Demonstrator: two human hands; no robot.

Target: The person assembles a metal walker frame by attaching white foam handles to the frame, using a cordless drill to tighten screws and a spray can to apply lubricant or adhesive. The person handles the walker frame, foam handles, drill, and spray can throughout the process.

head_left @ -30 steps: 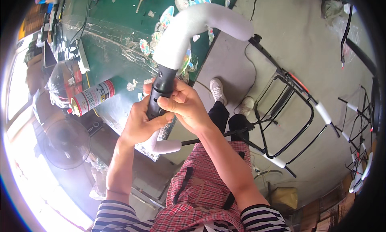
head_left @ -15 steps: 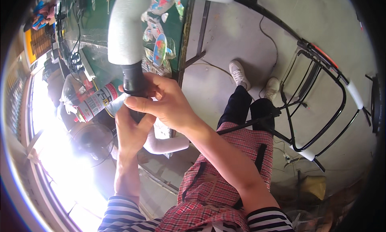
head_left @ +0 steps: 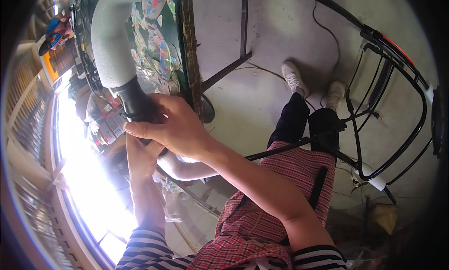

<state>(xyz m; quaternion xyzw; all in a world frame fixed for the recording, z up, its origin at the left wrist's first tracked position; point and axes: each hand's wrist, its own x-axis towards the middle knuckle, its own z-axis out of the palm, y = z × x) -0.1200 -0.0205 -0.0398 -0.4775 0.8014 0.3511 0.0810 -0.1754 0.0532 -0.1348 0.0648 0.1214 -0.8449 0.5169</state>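
Both hands are closed around a black handle grip (head_left: 132, 98) on a bent tube. White foam wrap (head_left: 110, 54) covers the tube above the grip, and another foam-wrapped length (head_left: 184, 169) curves away below it. My right hand (head_left: 175, 125) wraps the grip from the right, its thumb lying across the front. Just beneath, my left hand (head_left: 141, 155) grasps the lower end of the grip, partly hidden by the right hand. The tube belongs to a black metal frame (head_left: 322, 134) that reaches across to the right.
A green-topped table (head_left: 180, 40) with plastic-wrapped colourful items (head_left: 161, 59) stands at upper left. Behind my hands is a red and white can (head_left: 110, 127). Cables (head_left: 322, 24) lie on the floor near a person's white shoes (head_left: 294, 76). A bright window (head_left: 84, 167) is at left.
The grip and both hands have shifted left in view, and the grip now leans more. The table and frame also sit differently in view. Both hands keep their hold.
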